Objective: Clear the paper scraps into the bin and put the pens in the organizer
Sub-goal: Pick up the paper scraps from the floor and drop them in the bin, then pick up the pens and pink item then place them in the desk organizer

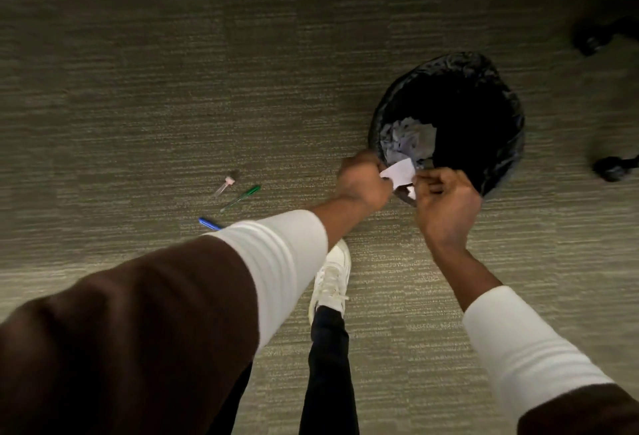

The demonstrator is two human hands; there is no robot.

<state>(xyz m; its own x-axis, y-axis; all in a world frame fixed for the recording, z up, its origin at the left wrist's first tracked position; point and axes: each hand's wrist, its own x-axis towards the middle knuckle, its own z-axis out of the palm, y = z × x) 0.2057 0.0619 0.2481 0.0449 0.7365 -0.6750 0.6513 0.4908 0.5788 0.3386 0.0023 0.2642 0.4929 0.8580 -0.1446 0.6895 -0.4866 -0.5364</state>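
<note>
Now both my left hand (363, 180) and right hand (444, 197) pinch a paper scrap (399, 171) just over the near rim of the bin (511, 144).

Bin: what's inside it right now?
The bin has a black liner and a pile of crumpled paper scraps on its near-left side. The rest of the inside is too dark to read. Both hands, left hand and right hand, hold a white scrap over the rim.
</note>
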